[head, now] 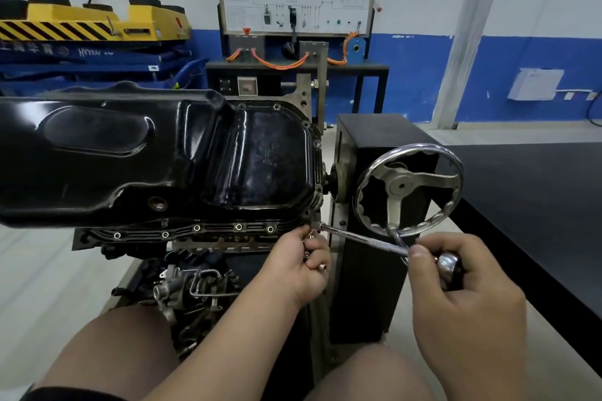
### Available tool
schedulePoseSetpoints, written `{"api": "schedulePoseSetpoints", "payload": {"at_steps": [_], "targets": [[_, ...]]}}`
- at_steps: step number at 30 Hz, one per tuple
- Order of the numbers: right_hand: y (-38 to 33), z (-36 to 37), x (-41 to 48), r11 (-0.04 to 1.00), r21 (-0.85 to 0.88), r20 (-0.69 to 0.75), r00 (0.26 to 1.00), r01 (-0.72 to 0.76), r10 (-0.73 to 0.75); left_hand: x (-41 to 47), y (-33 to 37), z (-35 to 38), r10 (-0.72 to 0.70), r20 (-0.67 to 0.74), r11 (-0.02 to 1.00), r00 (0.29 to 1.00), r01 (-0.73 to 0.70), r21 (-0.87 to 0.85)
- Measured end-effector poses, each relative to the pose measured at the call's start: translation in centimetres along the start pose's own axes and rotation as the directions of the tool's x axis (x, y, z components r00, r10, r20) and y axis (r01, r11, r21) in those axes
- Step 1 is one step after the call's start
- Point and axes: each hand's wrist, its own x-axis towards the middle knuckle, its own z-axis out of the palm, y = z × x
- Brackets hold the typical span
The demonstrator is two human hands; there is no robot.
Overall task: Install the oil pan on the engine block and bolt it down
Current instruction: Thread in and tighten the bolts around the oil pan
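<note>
The left hand's (301,259) fingers are curled round a few loose bolts (322,266), just under the near right corner of the oil pan (163,153). The right hand (462,296) is clenched on the shiny handle of a long wrench (365,238), thumb laid on its shaft. The wrench's far tip meets that same corner of the pan's rim. The black pan sits on the engine block (208,239), with a row of seated bolts (238,226) along its near edge. Just right of it, a chrome handwheel (408,187) stands on the dark stand (368,133).
</note>
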Motion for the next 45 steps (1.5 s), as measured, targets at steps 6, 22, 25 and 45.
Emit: {"api": "schedulePoseSetpoints", "payload": {"at_steps": [6,22,25,45], "targets": [[-0.1,-0.2,-0.2,0.989,-0.076,0.035,0.991,0.129,-0.126,0.0,0.0,0.0,0.030,0.027,0.997,0.999,-0.032,0.077],[-1.1,-1.6,-0.6,0.973,-0.090,-0.032,0.976,0.214,-0.217,0.3,-0.5,-0.5,0.071,-0.056,0.995,0.996,-0.066,0.077],[-1.0,-1.6,-0.6,0.972,-0.091,-0.015,0.976,0.216,-0.218,0.5,-0.5,-0.3,0.096,-0.044,0.994,0.994,-0.093,0.056],[-0.5,-1.6,-0.6,0.973,-0.124,-0.003,0.981,0.193,-0.195,0.9,-1.0,0.1,0.207,-0.126,0.978,0.970,-0.202,0.051]]}}
